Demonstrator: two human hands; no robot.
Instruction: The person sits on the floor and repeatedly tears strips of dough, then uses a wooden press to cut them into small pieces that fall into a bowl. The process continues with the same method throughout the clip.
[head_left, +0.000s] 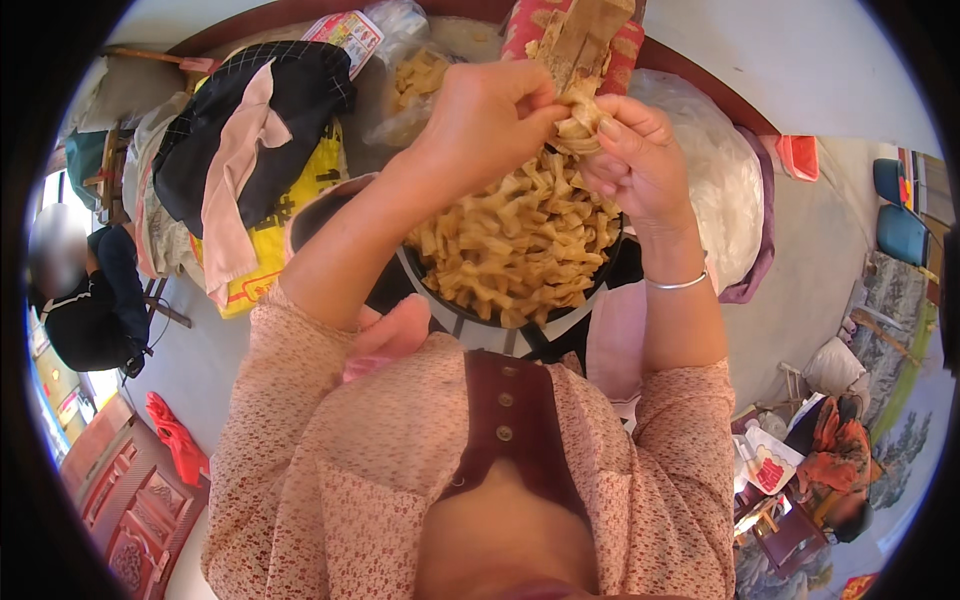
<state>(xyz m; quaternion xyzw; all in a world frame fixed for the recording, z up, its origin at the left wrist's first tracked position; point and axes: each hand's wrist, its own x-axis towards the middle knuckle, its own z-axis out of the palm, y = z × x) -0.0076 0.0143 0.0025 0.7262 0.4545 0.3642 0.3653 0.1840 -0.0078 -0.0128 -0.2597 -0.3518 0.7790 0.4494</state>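
Observation:
Both hands meet over a heap of short tan knotted strips (520, 250), which look like tofu skin knots and fill a dark round pan (497, 322). Between them is a pale strip of tofu skin (577, 130), partly looped or folded. My left hand (490, 110) pinches its left side with thumb and forefinger. On the other side, my right hand (645, 150) grips it with thumb and curled fingers. Just beyond them lies a brown, wood-like slab (585, 50) on a red patterned cloth (530, 22). Fingers hide part of the strip.
A clear plastic bag (415, 80) with tan pieces lies at the back left. Beside it are a black cloth (190, 140) and a yellow bag (265, 265). Another clear bag (715, 170) bulges at the right. Someone in dark clothes (100, 300) sits far left.

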